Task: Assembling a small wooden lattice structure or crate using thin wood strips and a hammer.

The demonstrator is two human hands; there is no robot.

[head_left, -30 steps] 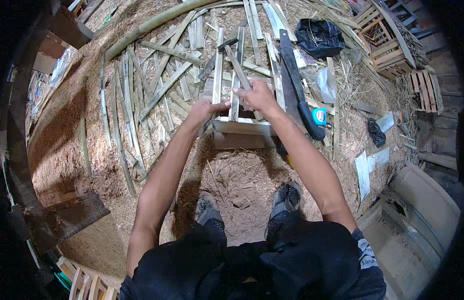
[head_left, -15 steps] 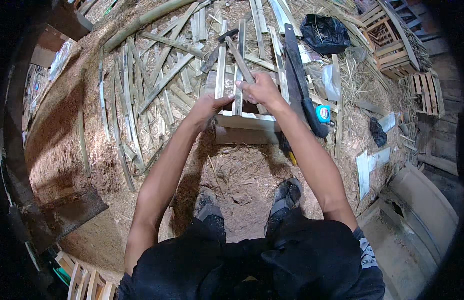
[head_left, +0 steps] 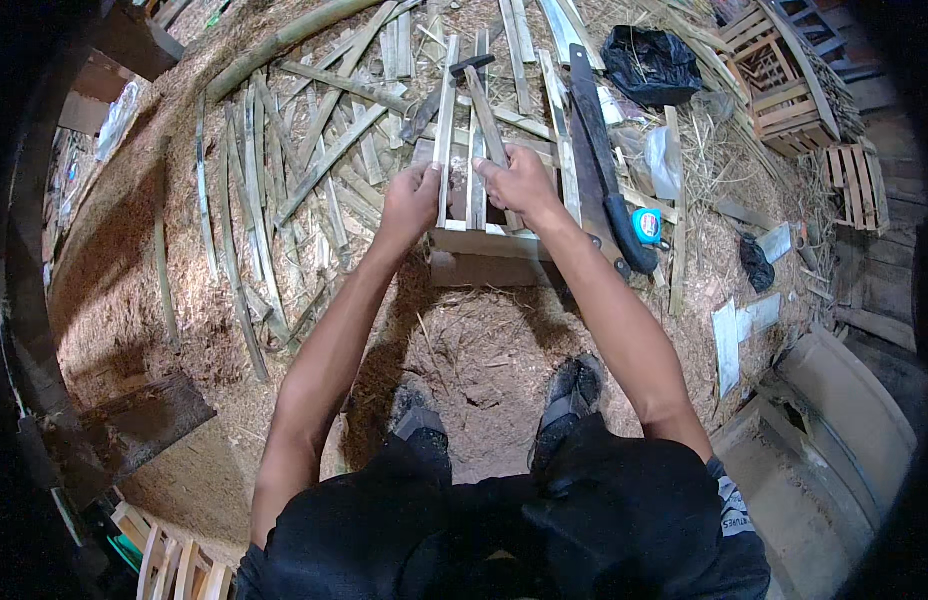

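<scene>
I have the left hand (head_left: 410, 203) curled against a pale slat (head_left: 447, 130) on the wooden box (head_left: 484, 245), grip unclear to me; the right hand (head_left: 525, 188) clamps its fingers round a hammer (head_left: 485, 114) over that box.

- A rough woodworking workshop: shavings (head_left: 114, 300) litter the floor (head_left: 484, 440).
- Loose wooden strips (head_left: 332, 167) lie strewn toward its far edge.
- A hammer (head_left: 486, 118) and turquoise tape measure (head_left: 646, 226) are out.
- Slatted crates (head_left: 782, 99) stand near its far right corner.
</scene>
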